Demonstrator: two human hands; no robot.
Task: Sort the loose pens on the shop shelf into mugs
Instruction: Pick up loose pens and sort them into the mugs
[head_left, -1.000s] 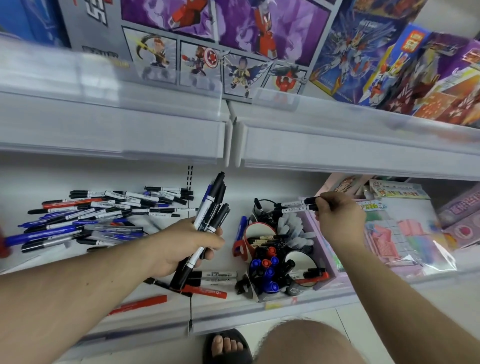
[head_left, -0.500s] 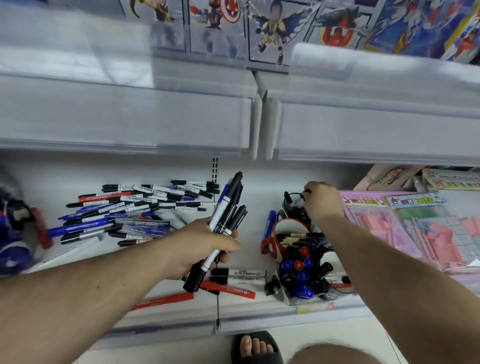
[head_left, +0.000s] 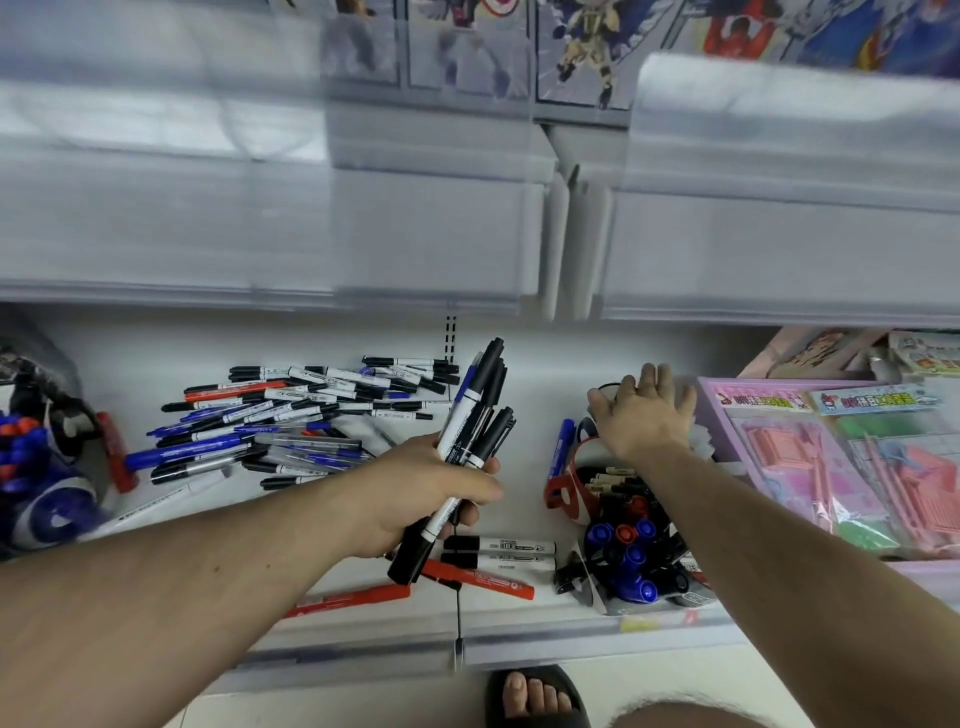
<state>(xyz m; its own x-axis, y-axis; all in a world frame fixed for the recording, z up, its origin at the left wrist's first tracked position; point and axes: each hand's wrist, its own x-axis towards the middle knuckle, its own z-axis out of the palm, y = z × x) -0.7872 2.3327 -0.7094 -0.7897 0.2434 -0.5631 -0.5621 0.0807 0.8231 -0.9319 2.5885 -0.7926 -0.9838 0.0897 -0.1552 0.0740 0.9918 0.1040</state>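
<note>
My left hand (head_left: 415, 493) grips a bundle of black and blue marker pens (head_left: 470, 415) upright above the white shelf (head_left: 519, 395). A heap of loose pens (head_left: 291, 415) lies to its left. Two white markers (head_left: 498, 552) and red pens (head_left: 478, 578) lie under the hand near the front edge. My right hand (head_left: 641, 415) hovers with straight fingers, holding nothing, over the back mug (head_left: 605, 389). In front of it stand a red-and-white mug (head_left: 566, 493) holding pens and a front mug (head_left: 628, 561) full of blue, red and black caps.
A pink stationery box (head_left: 810, 467) borders the mugs on the right. A mug with blue and red pens (head_left: 31, 467) stands at the far left. The upper shelf's front (head_left: 363, 234) overhangs. My sandalled foot (head_left: 530, 696) is below the shelf edge.
My right hand carried two pens to the back mug, let them go, and now has its fingers spread and holds nothing. The left hand has kept hold of its bundle; the camera tilted down.
</note>
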